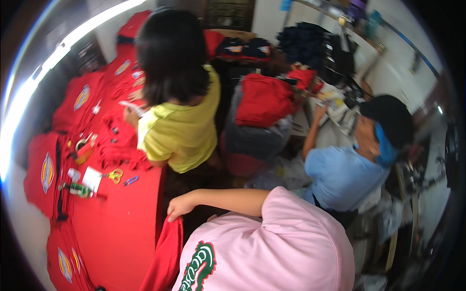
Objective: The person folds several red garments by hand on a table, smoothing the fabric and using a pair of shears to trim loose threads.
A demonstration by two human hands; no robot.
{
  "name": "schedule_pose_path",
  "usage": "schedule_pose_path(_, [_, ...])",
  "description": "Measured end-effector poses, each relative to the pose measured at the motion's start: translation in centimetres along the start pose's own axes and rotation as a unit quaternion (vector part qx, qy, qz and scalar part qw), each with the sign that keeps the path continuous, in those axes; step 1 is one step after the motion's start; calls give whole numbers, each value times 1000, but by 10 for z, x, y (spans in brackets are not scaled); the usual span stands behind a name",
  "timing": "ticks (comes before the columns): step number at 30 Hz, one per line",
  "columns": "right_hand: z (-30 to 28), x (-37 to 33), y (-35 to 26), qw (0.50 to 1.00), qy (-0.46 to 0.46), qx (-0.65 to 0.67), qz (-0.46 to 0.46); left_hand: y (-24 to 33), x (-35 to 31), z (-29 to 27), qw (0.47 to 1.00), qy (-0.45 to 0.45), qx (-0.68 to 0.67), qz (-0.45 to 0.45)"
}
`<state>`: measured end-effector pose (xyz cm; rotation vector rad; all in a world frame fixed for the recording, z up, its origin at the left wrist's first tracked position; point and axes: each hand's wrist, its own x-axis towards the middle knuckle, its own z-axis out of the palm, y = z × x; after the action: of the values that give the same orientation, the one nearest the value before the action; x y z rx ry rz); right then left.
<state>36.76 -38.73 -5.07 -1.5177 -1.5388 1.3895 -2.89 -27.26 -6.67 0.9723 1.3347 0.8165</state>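
Note:
My right arm comes out of the pink sleeve (291, 208) and reaches left, seen from above. My right hand (180, 206) is closed on the upper edge of a red cloth (167, 252), pinching it by the table's side. The cloth hangs from my fingers in a long fold down toward the lower edge of the picture. Beside it lies the red-covered table (121, 223). No part of my left hand can be made out.
On the table lie yellow-handled scissors (115, 176), a white card (91, 179), blue thread snips (130, 181) and red garments (47, 172). A person in yellow (182, 131) works there. Rightward stand a stack of red cloth (264, 99) and a person in blue (340, 174).

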Motion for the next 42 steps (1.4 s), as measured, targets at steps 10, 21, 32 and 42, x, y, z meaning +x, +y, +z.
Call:
schedule_pose_path(10, [-37, -78, -102, 957, 155, 223, -106, 112, 85, -4, 997, -44, -11, 59])
schedule_pose_path(21, [-112, 51, -205, 877, 291, 267, -274, 298, 135, -182, 943, -21, 43, 329])
schedule_pose_path(32, [-126, 77, -216, 810, 158, 418, -380, 282, -9, -221, 842, 191, -297, 407])
schedule_pose_path(42, [-78, 88, -38, 980, -35, -94, 171, 70, -22, -207, 996, -2, -84, 23])
